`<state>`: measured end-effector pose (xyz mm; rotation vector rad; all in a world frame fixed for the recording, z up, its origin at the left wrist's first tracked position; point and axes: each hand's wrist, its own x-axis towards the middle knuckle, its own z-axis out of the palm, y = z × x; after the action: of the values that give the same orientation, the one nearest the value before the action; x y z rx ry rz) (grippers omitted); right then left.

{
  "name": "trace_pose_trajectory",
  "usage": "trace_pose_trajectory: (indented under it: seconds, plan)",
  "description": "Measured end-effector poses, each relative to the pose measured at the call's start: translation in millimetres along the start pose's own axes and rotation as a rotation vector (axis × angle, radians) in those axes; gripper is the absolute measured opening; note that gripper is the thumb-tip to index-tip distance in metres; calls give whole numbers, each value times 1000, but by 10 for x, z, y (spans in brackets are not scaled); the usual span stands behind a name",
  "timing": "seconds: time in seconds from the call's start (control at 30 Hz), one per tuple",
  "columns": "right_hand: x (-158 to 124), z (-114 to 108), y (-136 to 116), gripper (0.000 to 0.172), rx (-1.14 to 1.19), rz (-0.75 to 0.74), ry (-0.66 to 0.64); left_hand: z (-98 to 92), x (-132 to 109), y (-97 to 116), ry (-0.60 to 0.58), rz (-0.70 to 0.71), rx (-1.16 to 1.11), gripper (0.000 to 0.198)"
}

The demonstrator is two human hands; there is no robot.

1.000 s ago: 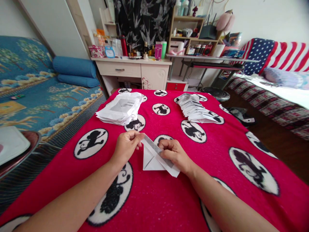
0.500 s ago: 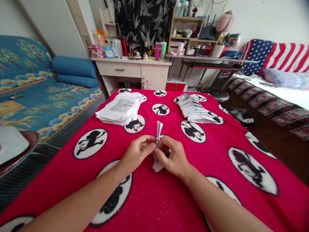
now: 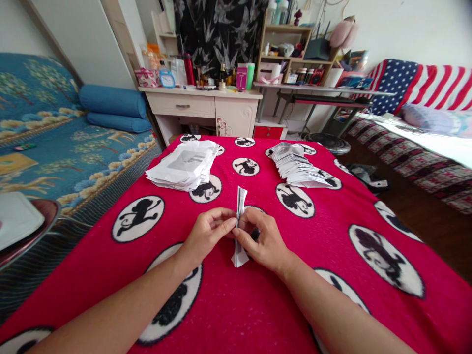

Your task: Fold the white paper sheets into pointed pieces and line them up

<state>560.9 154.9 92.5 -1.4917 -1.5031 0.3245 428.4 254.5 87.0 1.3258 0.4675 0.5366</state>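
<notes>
a surface (image 3: 324, 231) fills the lower half of the view, covered by a red blanket printed with black monkey silhouettes in white circles. near its middle, a person's 2 bare hands meet. the left hand (image 3: 210, 233) and the right hand (image 3: 263, 241) both pinch a narrow folded piece of white paper (image 3: 241, 199), thumbs and fingertips closed on it from either side. the paper stands upright on edge between them, with its top poking above the fingers and its lower end resting on the blanket.

further back on the surface, to the left, lies a loose stack of flat white sheets (image 3: 184, 164). to the right, well apart from it, lies a fanned pile of smaller folded papers (image 3: 298, 164).

on the left of the room is a bed (image 3: 55, 132) with a blue patterned cover and a blue bolster (image 3: 112, 101) at its far end. against the back wall stands a white desk (image 3: 202, 105) crowded with bottles and small items, under a dark leaf-print curtain (image 3: 217, 29). beside it is a wooden shelf unit (image 3: 291, 44), also full. on the right, a stars-and-stripes cloth (image 3: 424, 83) drapes a long seat, above a dark wooden floor (image 3: 424, 216).
</notes>
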Motion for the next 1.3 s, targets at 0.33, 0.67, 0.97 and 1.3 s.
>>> trace_pose_trajectory:
  seconds: [0.33, 0.67, 0.97, 1.3]
  plan:
    - [13, -9, -28, 18, 11, -24, -39, -8, -13, 1, -13, 9, -2, 26]
    - [-4, 15, -23, 20, -7, 10, -73, -27, -8, -2, -46, 33, 50, 18]
    - [3, 19, 2, 20, 13, -14, -107, -17, 14, 39, -41, 25, 58, 17]
    - [-2, 59, -14, 24, 68, 106, -36, 2, 41, -42, 69, 78, 186, 27]
